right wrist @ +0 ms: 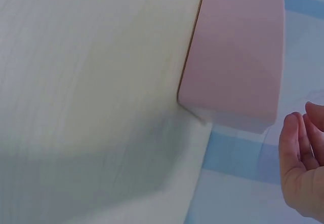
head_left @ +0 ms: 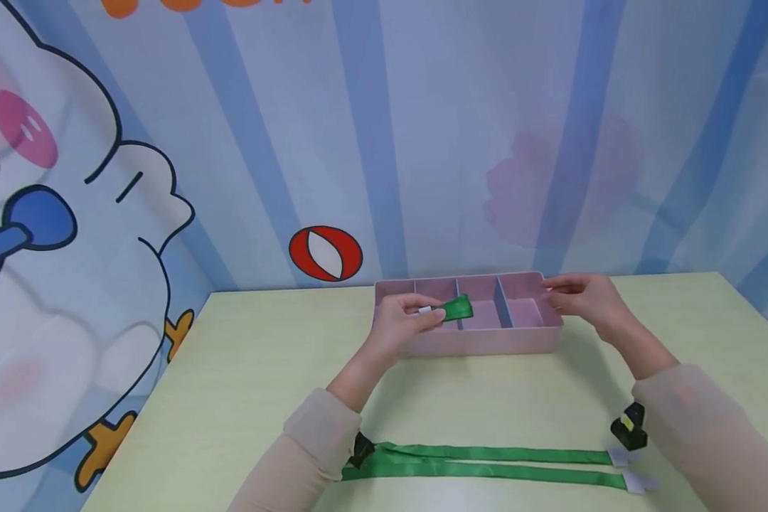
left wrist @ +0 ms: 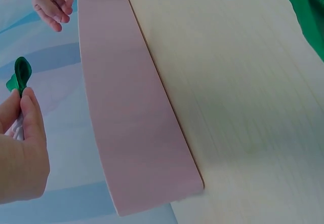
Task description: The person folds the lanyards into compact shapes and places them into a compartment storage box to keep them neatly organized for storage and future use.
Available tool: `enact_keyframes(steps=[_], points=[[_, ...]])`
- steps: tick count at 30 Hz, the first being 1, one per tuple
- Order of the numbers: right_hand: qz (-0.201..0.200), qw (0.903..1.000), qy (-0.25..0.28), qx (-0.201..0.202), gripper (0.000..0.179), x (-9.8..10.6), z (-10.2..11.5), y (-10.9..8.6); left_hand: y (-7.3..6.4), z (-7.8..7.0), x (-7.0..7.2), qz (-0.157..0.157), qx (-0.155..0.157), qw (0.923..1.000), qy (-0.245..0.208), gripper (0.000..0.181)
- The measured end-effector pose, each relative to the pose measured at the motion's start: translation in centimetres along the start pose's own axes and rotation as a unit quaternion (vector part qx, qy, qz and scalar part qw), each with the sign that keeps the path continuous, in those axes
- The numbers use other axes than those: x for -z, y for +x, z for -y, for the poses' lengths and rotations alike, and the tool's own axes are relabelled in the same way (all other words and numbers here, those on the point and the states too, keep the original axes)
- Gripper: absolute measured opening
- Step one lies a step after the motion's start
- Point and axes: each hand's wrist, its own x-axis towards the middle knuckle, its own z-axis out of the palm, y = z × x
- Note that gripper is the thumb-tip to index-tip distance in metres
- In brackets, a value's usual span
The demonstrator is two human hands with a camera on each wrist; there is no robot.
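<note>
A folded piece of green ribbon (head_left: 459,308) with a white end is pinched between the thumb and fingers of my left hand (head_left: 393,326). That hand is over the front of a pink divided box (head_left: 480,342), and the ribbon's loop stands up from the fingertips (left wrist: 28,93) in the left wrist view. My right hand (head_left: 590,302) is at the box's right end, fingertips close to the rim. Its fingers (right wrist: 290,138) are loosely bent, with nothing between them and the thumb in the right wrist view.
Long green ribbon strips (head_left: 499,453) with white ends lie across the front of the pale table (head_left: 243,384). Small black devices (head_left: 628,427) sit by both sleeves. Behind the box rises a blue striped backdrop (head_left: 435,142) with a cartoon figure at left.
</note>
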Motion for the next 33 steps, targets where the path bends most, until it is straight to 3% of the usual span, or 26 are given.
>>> enact_keyframes(steps=[9, 18, 27, 33], points=[[-0.028, 0.9985, 0.044, -0.015, 0.047, 0.3, -1.5, 0.9, 0.6, 0.5, 0.4, -0.001, 0.005, 1.0, 0.005, 0.02], [-0.039, 0.9978, 0.034, -0.042, 0.046, 0.3, -2.3, 1.4, 1.4, 1.0, 0.8, -0.006, 0.003, 0.9996, 0.029, 0.022], [0.01, 0.9964, 0.003, -0.084, 0.049, 0.1, -2.5, 2.0, 2.2, 1.7, 1.1, -0.009, 0.009, 0.9994, 0.033, 0.022], [0.046, 0.9924, 0.015, -0.113, 0.054, 0.4, -2.6, 2.4, 2.5, 2.0, 1.0, -0.02, 0.0, 0.9995, 0.024, 0.019]])
